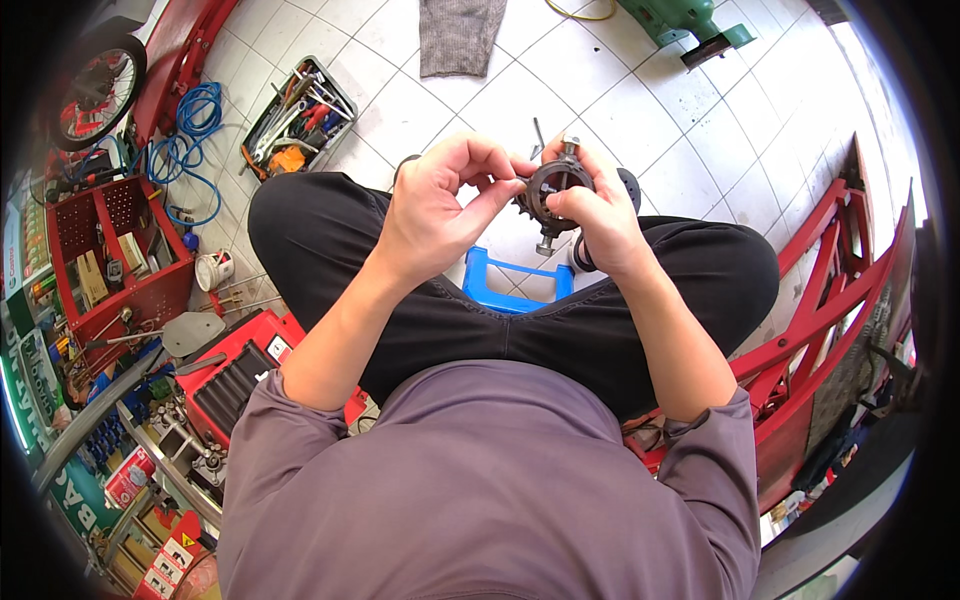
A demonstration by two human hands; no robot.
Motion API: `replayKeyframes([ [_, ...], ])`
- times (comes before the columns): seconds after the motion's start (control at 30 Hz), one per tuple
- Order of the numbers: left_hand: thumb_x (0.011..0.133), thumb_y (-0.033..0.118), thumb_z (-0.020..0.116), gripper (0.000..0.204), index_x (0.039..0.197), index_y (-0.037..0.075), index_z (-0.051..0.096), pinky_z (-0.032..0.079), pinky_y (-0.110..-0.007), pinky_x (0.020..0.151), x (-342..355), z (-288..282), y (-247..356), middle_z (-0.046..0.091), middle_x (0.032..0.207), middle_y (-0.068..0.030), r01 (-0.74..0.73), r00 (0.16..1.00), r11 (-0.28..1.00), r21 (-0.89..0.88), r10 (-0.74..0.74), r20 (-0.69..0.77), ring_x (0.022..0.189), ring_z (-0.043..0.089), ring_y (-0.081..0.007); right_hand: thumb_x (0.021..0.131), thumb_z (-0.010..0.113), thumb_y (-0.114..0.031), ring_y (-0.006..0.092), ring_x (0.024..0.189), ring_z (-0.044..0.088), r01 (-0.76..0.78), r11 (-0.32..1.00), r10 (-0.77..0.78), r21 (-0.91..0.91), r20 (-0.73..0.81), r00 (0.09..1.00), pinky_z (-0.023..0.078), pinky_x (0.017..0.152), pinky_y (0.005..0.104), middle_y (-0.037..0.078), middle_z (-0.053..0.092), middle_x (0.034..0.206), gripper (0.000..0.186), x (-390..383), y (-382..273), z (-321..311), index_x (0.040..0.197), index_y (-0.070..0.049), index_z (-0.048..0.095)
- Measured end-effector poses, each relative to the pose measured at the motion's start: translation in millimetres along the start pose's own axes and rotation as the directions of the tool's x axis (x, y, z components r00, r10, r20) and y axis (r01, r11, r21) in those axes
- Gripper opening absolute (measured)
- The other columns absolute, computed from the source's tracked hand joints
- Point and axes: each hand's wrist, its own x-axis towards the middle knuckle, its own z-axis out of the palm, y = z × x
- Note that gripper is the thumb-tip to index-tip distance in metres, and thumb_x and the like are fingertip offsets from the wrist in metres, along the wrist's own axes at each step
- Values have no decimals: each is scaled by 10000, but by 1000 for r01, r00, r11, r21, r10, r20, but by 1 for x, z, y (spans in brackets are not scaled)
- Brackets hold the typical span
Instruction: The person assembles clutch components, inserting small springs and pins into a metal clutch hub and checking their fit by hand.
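Clasping ring-shaped dark metal part (540, 207): right grip (610, 218) curled about it; left grip (440, 208) pinched, contents unclear

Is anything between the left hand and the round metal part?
Nothing visible. The pinched fingers of the left hand are right by the left edge of the round metal part, held in the right hand; contact is unclear.
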Motion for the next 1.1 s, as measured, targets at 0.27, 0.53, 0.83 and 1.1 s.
replayKeyframes([
  [0.27, 815, -70, 622, 111, 872, -21, 540, 501, -220, 697, -1, -1, -1, 683, 901, -122, 3, 1000, 1000, 3, -3, -2, 751, 614, -88, 783, 527, -136, 62, 751, 499, 17, 998, -16, -59, 12, 1000, 421, 667, 211, 6, 548, 815, 217, -3, -7, 4, 971, -30, 506],
  [0.53, 811, -75, 624, 120, 872, -22, 535, 503, -223, 701, -2, -1, -2, 683, 904, -126, 6, 1000, 1000, -4, -6, 1, 757, 618, -93, 795, 532, -123, 56, 743, 518, 35, 996, -32, -77, 36, 999, 450, 663, 214, 12, 565, 802, 187, -2, -3, 3, 952, -24, 510],
  [0.83, 843, -95, 592, 160, 922, 5, 496, 493, -254, 825, -2, -5, 0, 645, 1001, -165, 93, 993, 996, -2, -92, 73, 934, 604, -133, 790, 527, -130, 55, 730, 510, 32, 995, -30, -92, 23, 999, 445, 652, 212, 8, 555, 780, 189, -1, -4, 4, 943, -20, 514],
  [1.1, 835, -86, 601, 145, 907, -4, 507, 499, -248, 798, -2, -4, 0, 656, 972, -151, 77, 996, 997, -22, -76, 51, 886, 611, -123, 786, 543, -123, 48, 712, 506, 12, 1000, -12, -17, 21, 1000, 442, 636, 206, -4, 547, 778, 197, 0, -2, 2, 950, -19, 511],
])
